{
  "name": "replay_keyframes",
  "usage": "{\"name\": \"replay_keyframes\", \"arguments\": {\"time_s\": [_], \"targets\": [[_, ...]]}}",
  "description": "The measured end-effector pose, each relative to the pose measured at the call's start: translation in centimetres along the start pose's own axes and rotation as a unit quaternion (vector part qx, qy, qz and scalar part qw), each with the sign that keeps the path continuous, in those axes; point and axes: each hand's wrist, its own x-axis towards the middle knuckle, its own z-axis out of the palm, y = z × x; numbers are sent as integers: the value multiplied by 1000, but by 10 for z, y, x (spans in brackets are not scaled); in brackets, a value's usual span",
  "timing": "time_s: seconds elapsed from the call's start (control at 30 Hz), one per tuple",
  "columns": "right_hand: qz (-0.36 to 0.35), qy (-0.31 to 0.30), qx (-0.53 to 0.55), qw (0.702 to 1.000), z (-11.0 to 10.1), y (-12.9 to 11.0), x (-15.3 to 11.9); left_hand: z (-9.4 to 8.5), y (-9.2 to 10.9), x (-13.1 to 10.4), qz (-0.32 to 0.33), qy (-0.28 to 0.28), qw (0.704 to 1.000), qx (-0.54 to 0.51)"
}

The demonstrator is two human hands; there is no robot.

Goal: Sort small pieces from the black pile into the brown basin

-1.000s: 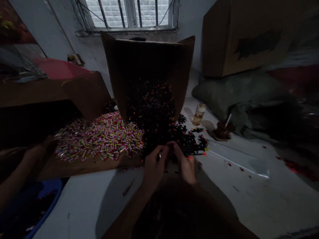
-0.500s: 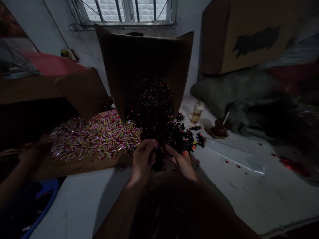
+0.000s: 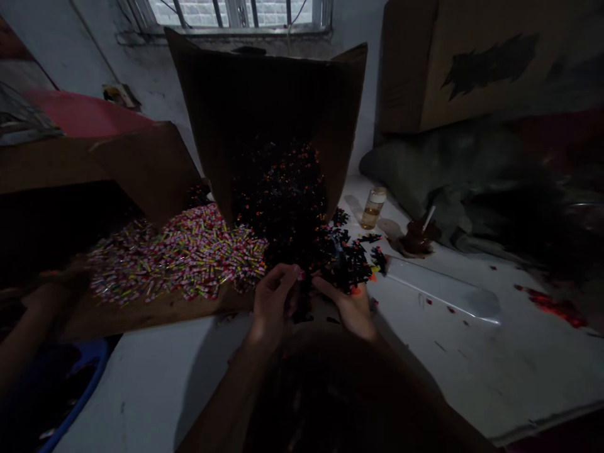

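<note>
Working in dim light at a white desk, a person pinches a small pink piece between the fingertips of the left hand, just below the center of the frame. The right hand sits beside it, thumb toward the left hand; whether its grip is narrow on anything cannot be told in the shadow. Directly above both hands, black pieces dotted with orange spill from an open cardboard box at center. A heap of small, multicolored tubes covers the left of the frame, near another person's hand and above a blue basin at lower left. Right of center stand a bottle of amber liquid and a brown pot with a white stick, above clear plastic lying flat.
</note>
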Motion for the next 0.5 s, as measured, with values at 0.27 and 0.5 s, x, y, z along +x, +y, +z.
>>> {"name": "replay_keyframes", "arguments": {"time_s": [0.27,0.5], "targets": [[-35,-23,-52,998,-5,7,2,-1,-1,-1,-6,1,1000,-3],[-87,-12,-79,993,-7,11,1,-2,-1,-1,32,16,998,42]]}}
